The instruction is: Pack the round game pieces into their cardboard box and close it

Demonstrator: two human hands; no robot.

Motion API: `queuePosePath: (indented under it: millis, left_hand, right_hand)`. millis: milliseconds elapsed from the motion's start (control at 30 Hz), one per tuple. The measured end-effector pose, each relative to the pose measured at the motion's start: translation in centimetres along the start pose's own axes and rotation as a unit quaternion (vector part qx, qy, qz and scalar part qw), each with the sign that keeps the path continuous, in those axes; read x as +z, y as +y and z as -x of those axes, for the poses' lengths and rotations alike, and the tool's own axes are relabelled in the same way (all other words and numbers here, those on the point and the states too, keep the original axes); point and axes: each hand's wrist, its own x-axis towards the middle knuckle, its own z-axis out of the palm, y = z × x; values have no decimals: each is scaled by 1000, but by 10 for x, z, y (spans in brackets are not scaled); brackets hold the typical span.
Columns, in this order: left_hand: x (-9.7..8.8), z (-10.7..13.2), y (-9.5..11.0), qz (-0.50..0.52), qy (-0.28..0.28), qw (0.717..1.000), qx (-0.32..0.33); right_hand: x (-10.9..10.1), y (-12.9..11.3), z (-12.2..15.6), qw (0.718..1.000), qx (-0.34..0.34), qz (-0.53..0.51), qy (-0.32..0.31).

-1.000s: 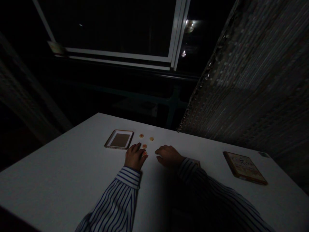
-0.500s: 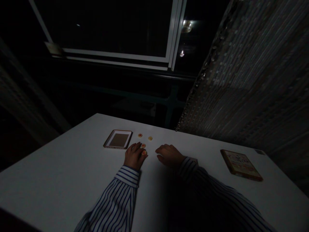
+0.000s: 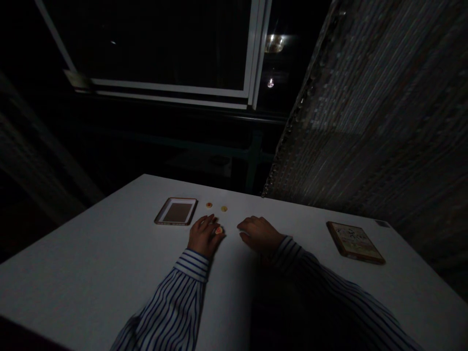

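Note:
My left hand is on the white table, its thumb and fingers closed around a small round disc with a reddish-orange marking. Just beyond those fingers lie two more discs, a reddish one and a yellowish one. To the right, my right hand rests with curved fingers, a gap between thumb and forefinger and no object visible there; its palm side is hidden. A shallow framed tray, white inside with a brown rectangle, lies left of the discs.
The white table ends at a far edge below a dark window. A flat box with a printed picture lies on the right side, near a small dark card. A beaded string curtain hangs behind the table at right.
The camera view has shifted slightly. One disc that showed beside my left fingertips is no longer visible. My left hand remains around the nearest disc; my right hand has barely moved.

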Motion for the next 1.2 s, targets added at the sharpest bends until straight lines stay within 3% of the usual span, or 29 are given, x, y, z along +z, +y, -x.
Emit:
queuePosePath:
  millis: [500, 1200]
  left_hand:
    - [-19, 3, 28, 30, 4, 999, 35]
    - [-27, 10, 59, 49, -15, 996, 71]
  right_hand:
    - [-13, -6, 27, 1000, 10, -15, 8]
    - [-4, -2, 66, 998, 12, -43, 38]
